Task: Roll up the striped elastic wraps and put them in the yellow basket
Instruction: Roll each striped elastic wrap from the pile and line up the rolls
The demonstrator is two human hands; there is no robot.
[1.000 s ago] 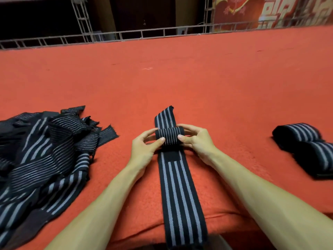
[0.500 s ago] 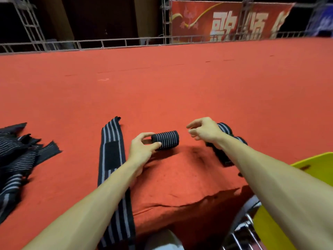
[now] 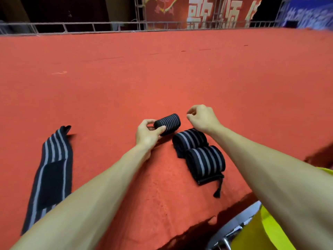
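Left hand [image 3: 147, 135]: curled round one end of the small roll [image 3: 169, 123], near the front edge of the platform [image 3: 162, 78].
Right hand [image 3: 202, 117]: loosely curled, empty, just beside the roll.
Handling: probably light, soft, springy; pin the loose end.
Basket [image 3: 273, 231]: below the front edge, right.
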